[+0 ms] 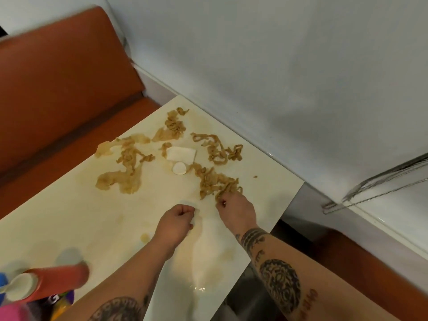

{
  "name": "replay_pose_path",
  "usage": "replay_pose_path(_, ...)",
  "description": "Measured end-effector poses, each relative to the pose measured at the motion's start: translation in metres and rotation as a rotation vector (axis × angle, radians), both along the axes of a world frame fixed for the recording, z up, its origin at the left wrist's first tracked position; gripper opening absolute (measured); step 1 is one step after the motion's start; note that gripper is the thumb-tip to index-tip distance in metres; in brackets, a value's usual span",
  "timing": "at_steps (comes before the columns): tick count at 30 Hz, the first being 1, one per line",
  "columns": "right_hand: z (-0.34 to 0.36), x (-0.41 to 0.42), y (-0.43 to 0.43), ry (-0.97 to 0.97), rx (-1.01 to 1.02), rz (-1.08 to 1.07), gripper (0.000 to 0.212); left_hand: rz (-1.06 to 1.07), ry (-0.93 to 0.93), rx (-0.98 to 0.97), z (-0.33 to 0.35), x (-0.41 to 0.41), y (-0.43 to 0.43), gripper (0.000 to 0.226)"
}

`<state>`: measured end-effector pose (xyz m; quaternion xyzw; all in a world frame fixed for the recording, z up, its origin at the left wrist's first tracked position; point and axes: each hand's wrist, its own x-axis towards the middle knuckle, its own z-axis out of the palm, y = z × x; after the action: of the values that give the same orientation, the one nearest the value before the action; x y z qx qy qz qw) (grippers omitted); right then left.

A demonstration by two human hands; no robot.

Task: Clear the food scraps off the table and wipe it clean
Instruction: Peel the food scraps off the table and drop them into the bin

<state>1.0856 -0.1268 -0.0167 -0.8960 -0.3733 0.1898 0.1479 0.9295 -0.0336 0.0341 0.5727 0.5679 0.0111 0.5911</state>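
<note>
Noodle scraps (215, 181): strewn on counter (69, 216), just beyond both hands.
Right hand (235, 210): pinches nearest strands.
Left hand (177, 220): clenched, empty.

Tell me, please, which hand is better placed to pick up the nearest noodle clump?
The right hand: its fingers pinch the near end of the noodle clump. The left hand sits curled over bare table, short of it.

Head view looks steeply down onto table (69, 216).
</note>
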Motion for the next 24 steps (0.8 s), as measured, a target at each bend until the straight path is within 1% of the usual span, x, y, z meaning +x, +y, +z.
replay_pose_path(2, -0.006, -0.001, -0.001, -0.043, 0.027, 0.069, 0.023, 0.008, 0.005, -0.002, -0.006, 0.003, 0.003, 0.014)
replay_pose_path(4, -0.01, -0.004, -0.005, 0.005, 0.111, 0.081, 0.022, 0.021, -0.009, 0.0, -0.01, 0.007, 0.005, 0.013)
replay_pose_path(6, -0.009, -0.005, -0.01, 0.059, 0.258, 0.077, 0.018, 0.041, -0.027, 0.014, -0.015, 0.011, 0.008, 0.014)
replay_pose_path(9, 0.008, -0.004, -0.019, 0.153, 0.522, 0.115, 0.002, 0.049, -0.022, 0.06, -0.019, 0.017, 0.011, 0.017)
replay_pose_path(11, 0.032, -0.002, -0.022, 0.232, 0.613, 0.106, 0.005, 0.026, -0.006, 0.109, -0.023, 0.02, 0.011, 0.021)
replay_pose_path(15, 0.075, 0.006, -0.02, 0.388, 0.723, -0.007, 0.007, -0.063, 0.033, 0.266, -0.023, 0.031, 0.012, 0.031)
replay_pose_path(18, 0.104, 0.012, -0.019, 0.68, 0.791, -0.148, 0.014, -0.181, 0.055, 0.366, -0.026, 0.041, 0.015, 0.037)
replay_pose_path(20, 0.114, 0.019, -0.017, 0.82, 0.845, -0.276, 0.016, -0.292, 0.087, 0.426, -0.037, 0.048, 0.02, 0.043)
replay_pose_path(22, 0.116, 0.026, -0.012, 0.907, 0.868, -0.402, 0.013, -0.374, 0.126, 0.475, -0.045, 0.054, 0.024, 0.047)
replay_pose_path(24, 0.112, 0.032, -0.009, 0.95, 0.875, -0.493, 0.011, -0.43, 0.176, 0.529, -0.047, 0.059, 0.023, 0.042)
